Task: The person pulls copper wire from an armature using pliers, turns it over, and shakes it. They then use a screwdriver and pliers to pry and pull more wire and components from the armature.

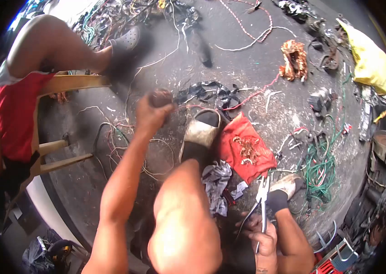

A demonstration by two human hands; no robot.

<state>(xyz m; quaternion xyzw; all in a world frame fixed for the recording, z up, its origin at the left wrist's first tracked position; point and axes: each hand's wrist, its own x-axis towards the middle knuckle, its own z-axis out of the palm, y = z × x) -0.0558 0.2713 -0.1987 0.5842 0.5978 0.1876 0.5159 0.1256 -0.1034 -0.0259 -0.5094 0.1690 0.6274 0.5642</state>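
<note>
My left hand [155, 112] is raised over the floor left of my shoe, its fingers curled into a fist and slightly blurred. A thin red wire [259, 92] runs from that fist past the shoe toward a copper wire bundle [294, 61]. In my right hand [262, 237], low in the view, is a pair of pliers [263, 196] with jaws pointing away from me and handles spread. Beyond the pliers lies a red cloth [238, 148] with loose copper strands [247, 150] on top. A crumpled grey-white rag or plastic [217, 182] lies beside it.
At the left another person's leg [60, 45] extends beside a wooden stool [74, 83]. A green wire tangle [319, 176] lies right of my foot. A yellow sack [368, 59] and scrap parts line the right edge. More wires [129, 20] are heaped at the back.
</note>
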